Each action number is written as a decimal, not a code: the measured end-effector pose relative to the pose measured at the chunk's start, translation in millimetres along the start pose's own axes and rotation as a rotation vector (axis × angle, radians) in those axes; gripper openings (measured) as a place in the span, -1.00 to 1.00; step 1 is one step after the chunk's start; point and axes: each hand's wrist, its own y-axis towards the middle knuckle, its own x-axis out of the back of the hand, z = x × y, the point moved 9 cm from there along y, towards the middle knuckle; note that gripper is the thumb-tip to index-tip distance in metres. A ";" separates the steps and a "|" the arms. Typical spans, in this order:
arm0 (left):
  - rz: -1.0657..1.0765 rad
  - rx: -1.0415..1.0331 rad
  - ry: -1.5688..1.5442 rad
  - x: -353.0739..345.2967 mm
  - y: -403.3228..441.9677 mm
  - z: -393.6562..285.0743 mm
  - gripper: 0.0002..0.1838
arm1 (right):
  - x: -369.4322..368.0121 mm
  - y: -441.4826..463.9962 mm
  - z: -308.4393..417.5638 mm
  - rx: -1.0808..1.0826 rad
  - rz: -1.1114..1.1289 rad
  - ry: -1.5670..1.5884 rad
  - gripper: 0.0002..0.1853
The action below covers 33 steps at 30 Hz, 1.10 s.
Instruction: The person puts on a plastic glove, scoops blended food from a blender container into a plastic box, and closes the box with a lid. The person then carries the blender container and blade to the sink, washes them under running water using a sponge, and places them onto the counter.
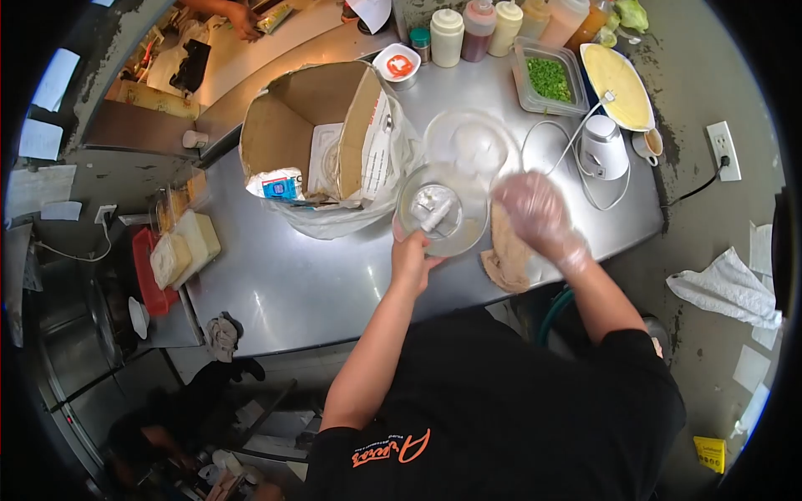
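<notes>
My left hand [411,263] grips a clear round plastic bowl [466,238] by its near edge. A white stem-like piece [436,215] shows in the middle of the bowl. My right hand [535,213], in a clear plastic glove, is smeared by motion just right of the bowl. Below and partly behind it a brown cloth [505,263] lies on the steel counter; whether the fingers hold it cannot be made out. Beyond the bowl sits a clear round plastic piece [472,125], like a lid or dish.
A cardboard box [284,108] in a plastic bag stands left. A white corded motor unit [603,149], chopped greens in a tub [547,79], a yellow-filled dish [622,83] and squeeze bottles [447,37] line the back right. Another person's hand [244,21] shows at the top.
</notes>
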 end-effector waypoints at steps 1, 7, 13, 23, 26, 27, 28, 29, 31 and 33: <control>0.042 -0.037 -0.015 -1.1 -1.9 -1.8 -0.20 | 5.4 -4.0 19.5 -0.030 -0.018 0.071 -0.78; 0.198 -0.113 -0.139 35.3 -12.0 18.3 -0.43 | -33.9 -33.5 69.9 -0.083 0.328 0.306 -0.63; 0.207 -0.204 -0.280 115.0 -27.8 42.7 -0.42 | -39.3 -85.2 32.0 -0.533 0.305 -0.032 -0.45; -0.016 -0.306 -0.365 196.4 -110.2 45.0 -0.29 | -103.2 -33.1 -173.9 -0.526 -0.065 -0.329 -0.70; -0.007 -0.386 -0.374 208.5 -125.8 39.3 -0.25 | -130.7 -0.8 -158.1 -0.467 -0.063 -0.098 -0.70; -0.034 -0.397 -0.392 205.6 -132.4 35.3 -0.25 | -130.9 1.4 -134.9 -0.377 -0.132 0.064 -0.73; -0.060 -0.410 -0.417 204.6 -134.7 33.4 -0.24 | -134.7 3.1 -112.7 -0.299 -0.130 0.186 -0.76; -0.030 -0.432 -0.428 206.5 -133.7 32.5 -0.25 | -136.4 6.0 -88.3 -0.222 -0.119 0.310 -0.79; 0.012 -0.472 -0.450 217.4 -137.5 35.7 -0.25 | -147.3 5.3 -23.8 -0.093 0.035 0.319 -0.81; -0.041 -0.476 -0.465 217.5 -144.8 31.0 -0.28 | -166.0 0.1 35.1 -0.024 0.199 0.315 -0.78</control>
